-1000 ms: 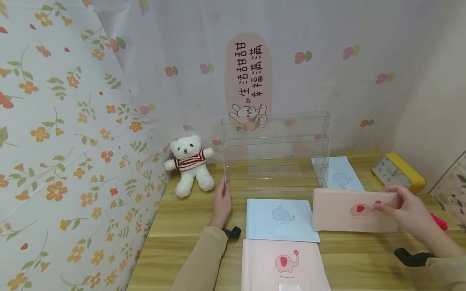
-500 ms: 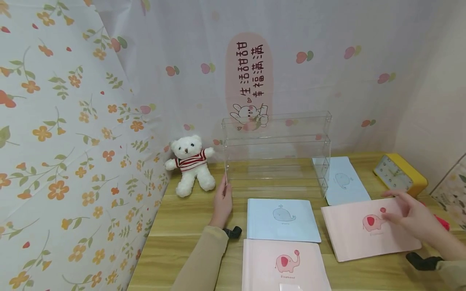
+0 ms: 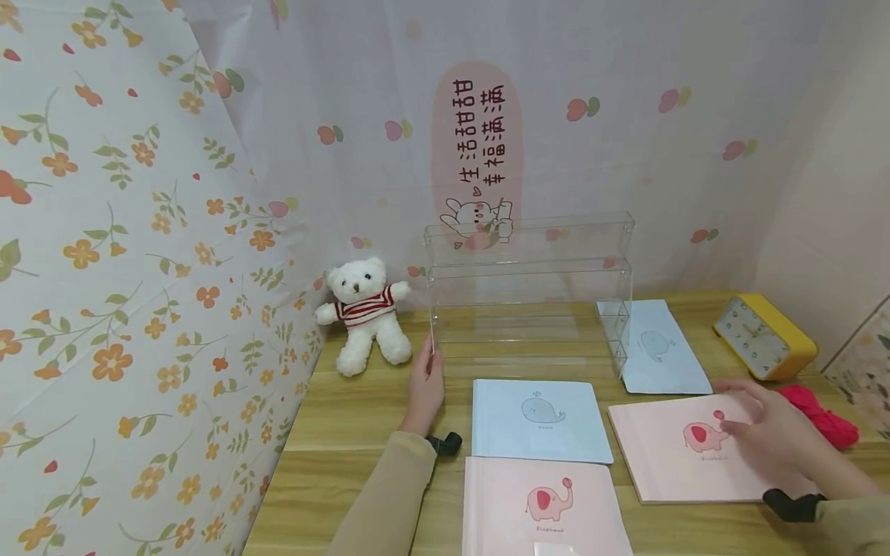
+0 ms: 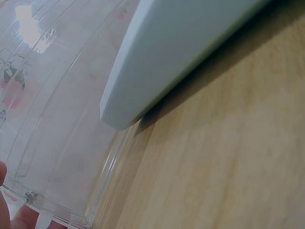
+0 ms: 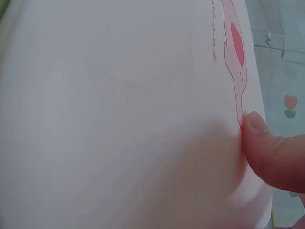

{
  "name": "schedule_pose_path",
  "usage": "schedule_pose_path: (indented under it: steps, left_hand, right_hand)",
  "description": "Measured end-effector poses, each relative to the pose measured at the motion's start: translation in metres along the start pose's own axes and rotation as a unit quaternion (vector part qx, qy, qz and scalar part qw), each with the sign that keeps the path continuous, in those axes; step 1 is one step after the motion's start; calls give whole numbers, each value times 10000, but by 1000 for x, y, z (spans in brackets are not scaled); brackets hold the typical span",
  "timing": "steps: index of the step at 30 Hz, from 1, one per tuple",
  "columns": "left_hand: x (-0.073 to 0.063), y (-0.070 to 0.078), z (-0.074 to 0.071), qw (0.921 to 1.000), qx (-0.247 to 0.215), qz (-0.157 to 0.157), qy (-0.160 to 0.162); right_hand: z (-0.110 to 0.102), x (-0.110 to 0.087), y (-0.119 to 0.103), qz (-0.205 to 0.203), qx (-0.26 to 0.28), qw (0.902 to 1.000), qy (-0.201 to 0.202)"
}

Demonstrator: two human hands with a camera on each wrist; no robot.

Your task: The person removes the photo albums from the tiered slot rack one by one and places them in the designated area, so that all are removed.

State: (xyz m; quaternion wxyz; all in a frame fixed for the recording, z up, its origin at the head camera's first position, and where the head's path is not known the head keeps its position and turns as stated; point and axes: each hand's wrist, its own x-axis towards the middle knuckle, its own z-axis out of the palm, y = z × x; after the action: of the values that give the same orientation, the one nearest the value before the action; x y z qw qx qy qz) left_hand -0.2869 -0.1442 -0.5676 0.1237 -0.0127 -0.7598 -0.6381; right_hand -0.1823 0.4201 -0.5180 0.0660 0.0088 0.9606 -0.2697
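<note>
My left hand (image 3: 426, 382) grips the lower left side of a clear acrylic tiered rack (image 3: 528, 267); in the left wrist view, fingertips (image 4: 26, 218) show through its transparent side. With my right hand (image 3: 775, 428) I hold a pink booklet (image 3: 660, 455) with an elephant on its cover, low at the right. Its thumb (image 5: 267, 148) presses the cover near the far edge, and the other fingers are mostly hidden. A blue whale booklet (image 3: 501, 421) lies in front of the rack. Nearer me lies another pink elephant booklet (image 3: 494, 506), cut off by the frame.
Another blue whale booklet (image 3: 653, 351) lies behind the rack's right end. At the right stand a yellow clock (image 3: 765, 336) and a bright pink bundle (image 3: 823, 417). A white teddy bear (image 3: 365, 316) sits left of the rack. Patterned cloth (image 3: 334, 85) hangs behind.
My right hand has brought the pink booklet down toward me, tilting its cover from steep to nearly flat and uncovering the rear blue booklet and pink bundle. My left hand stays at the rack.
</note>
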Motion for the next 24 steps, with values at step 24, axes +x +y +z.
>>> schedule_pose_path:
  steps: [24]
  left_hand:
    - [-2, -4, 1, 9999, 107, 59, 21]
  right_hand:
    - [18, -1, 1, 136, -643, 9978, -42]
